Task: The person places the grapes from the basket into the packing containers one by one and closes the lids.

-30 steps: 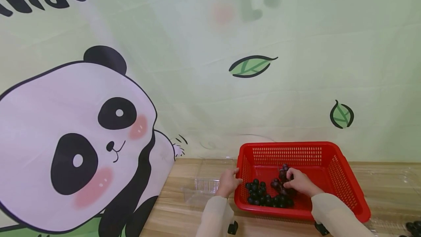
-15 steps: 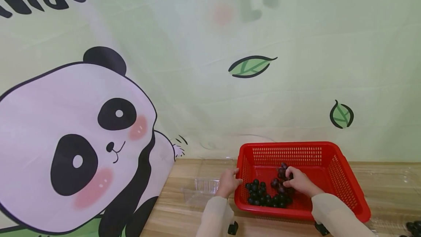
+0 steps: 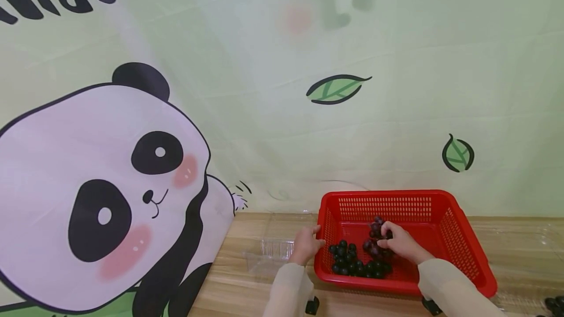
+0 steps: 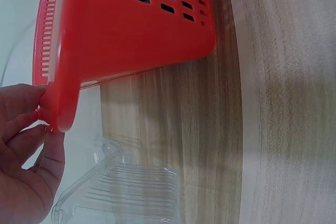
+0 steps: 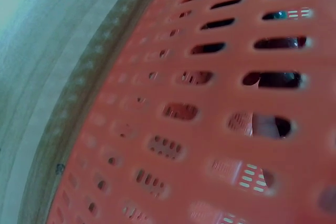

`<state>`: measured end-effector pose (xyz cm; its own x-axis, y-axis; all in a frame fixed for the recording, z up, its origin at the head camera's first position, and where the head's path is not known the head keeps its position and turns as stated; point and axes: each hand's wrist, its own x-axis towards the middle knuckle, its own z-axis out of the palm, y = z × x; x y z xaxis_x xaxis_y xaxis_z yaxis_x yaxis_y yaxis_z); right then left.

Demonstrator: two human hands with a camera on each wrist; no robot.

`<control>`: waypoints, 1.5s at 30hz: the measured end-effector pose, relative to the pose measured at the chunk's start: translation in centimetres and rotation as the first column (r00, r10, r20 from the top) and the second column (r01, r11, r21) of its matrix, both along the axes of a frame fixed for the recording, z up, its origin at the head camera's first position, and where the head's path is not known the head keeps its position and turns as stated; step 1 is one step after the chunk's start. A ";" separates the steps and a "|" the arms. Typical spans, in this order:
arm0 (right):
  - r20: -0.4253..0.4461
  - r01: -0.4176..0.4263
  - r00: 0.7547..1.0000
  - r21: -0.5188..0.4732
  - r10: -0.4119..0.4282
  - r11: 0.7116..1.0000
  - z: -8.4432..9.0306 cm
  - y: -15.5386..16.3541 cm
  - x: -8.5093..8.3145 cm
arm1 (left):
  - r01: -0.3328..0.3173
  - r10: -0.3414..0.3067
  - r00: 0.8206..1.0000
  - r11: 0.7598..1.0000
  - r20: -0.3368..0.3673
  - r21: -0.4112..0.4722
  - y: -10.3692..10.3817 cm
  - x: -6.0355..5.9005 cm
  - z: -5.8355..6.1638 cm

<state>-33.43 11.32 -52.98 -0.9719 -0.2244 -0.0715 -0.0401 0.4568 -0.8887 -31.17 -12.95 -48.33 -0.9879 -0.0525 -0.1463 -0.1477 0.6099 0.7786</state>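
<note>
A person's right hand (image 3: 403, 244) is inside the red basket (image 3: 385, 193). Its thumb and fingers pinch a bunch of reddish grapes (image 3: 375, 233). The bunch is in the left half of the basket, behind and a bit to the right of some black grapes (image 3: 343, 257). Its low end comes so near the black ones that it is hard to tell if they touch.

The left hand (image 3: 305, 246) holds the left rim of the basket between its thumb and fingers. The basket sits on a wooden desk (image 3: 226, 270). A clear plastic box (image 3: 276, 247) is on the desk, near the left hand.

Not much has changed. The reddish bunch has slid a tiny bit to the left and toward the back, and the right fingers have gone along with it. The left hand looks the same as before. So it seems the bunch is being moved inside the basket and is not out yet, while the other hand probably keeps the basket from sliding.
</note>
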 end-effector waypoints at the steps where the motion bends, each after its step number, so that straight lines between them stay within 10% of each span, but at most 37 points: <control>1: -0.004 -0.003 1.000 -0.005 0.003 1.000 0.1 0.0 0.0 | 0.002 -0.002 1.000 1.000 -0.002 -0.003 0.0 0.0 0.0; 45: -0.024 0.013 1.000 -0.093 -0.016 0.996 2.6 2.2 1.1 | 0.043 -0.044 0.999 0.998 -0.026 -0.043 -0.1 -0.3 -0.3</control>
<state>-32.33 13.55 -50.39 -0.9763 -0.2147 -0.0266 -0.0569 0.3736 -0.9259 -31.48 -13.02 -48.59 -0.9929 -0.0148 -0.1180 -0.0994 0.6478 0.7553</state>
